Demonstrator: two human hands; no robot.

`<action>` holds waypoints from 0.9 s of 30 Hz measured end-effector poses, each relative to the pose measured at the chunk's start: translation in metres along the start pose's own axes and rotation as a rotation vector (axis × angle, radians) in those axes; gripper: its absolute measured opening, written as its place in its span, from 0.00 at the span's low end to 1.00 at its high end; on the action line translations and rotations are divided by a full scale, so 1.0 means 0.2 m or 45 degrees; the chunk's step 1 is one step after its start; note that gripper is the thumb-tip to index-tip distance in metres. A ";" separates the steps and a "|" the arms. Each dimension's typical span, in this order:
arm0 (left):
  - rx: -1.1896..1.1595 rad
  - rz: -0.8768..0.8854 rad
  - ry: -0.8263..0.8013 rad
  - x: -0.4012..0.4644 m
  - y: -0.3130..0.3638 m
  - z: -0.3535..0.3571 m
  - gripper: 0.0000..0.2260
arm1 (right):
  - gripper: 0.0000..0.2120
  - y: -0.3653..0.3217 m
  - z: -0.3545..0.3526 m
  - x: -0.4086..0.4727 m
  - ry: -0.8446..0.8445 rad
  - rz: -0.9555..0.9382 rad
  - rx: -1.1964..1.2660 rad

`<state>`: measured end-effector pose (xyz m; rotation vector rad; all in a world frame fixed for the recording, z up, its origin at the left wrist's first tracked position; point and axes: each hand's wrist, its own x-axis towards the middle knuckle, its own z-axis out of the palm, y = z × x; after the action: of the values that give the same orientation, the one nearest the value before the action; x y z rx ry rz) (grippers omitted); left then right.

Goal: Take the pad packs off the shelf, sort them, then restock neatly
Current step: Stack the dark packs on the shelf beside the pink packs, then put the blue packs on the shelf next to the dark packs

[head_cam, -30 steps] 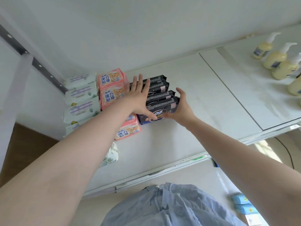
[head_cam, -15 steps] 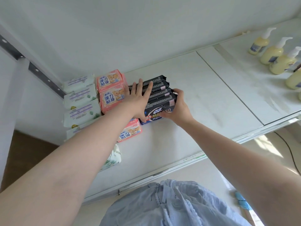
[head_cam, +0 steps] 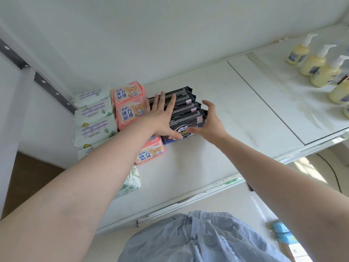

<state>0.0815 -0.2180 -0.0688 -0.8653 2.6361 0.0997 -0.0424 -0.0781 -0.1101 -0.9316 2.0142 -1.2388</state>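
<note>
White shelf (head_cam: 236, 129) against a pale wall; pump bottles (head_cam: 313, 62) at its far right end. Black pad packs (head_cam: 186, 110) stand in a row beside pink packs (head_cam: 128, 103) and white-green packs (head_cam: 92, 114) at the left end. Left hand (head_cam: 162, 118) lies flat, fingers spread, across the black packs' tops. Right hand (head_cam: 209, 121) cups the row's right side, thumb on the front pack's face.
</note>
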 end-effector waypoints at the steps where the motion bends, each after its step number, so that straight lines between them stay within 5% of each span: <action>1: -0.007 -0.001 0.004 0.00 0.00 0.00 0.62 | 0.46 0.00 0.00 0.00 -0.006 -0.009 -0.004; 10: -0.092 -0.021 0.051 -0.04 0.04 -0.02 0.56 | 0.48 -0.01 -0.04 0.02 0.014 -0.019 -0.005; 13: -0.127 -0.033 0.106 -0.07 0.06 -0.04 0.50 | 0.42 -0.04 -0.10 0.00 0.020 -0.011 -0.001; 20: -0.273 -0.050 0.542 -0.20 0.28 -0.08 0.31 | 0.30 -0.06 -0.25 -0.04 0.007 -0.115 -0.168; 27: -0.532 -0.076 0.713 -0.43 0.61 0.12 0.23 | 0.24 0.08 -0.36 -0.26 -0.024 -0.256 -0.307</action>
<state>0.0824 -0.0674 -0.0650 -1.2586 3.1643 0.4691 -0.0712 0.0041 -0.0896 -1.2831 2.1290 -1.0984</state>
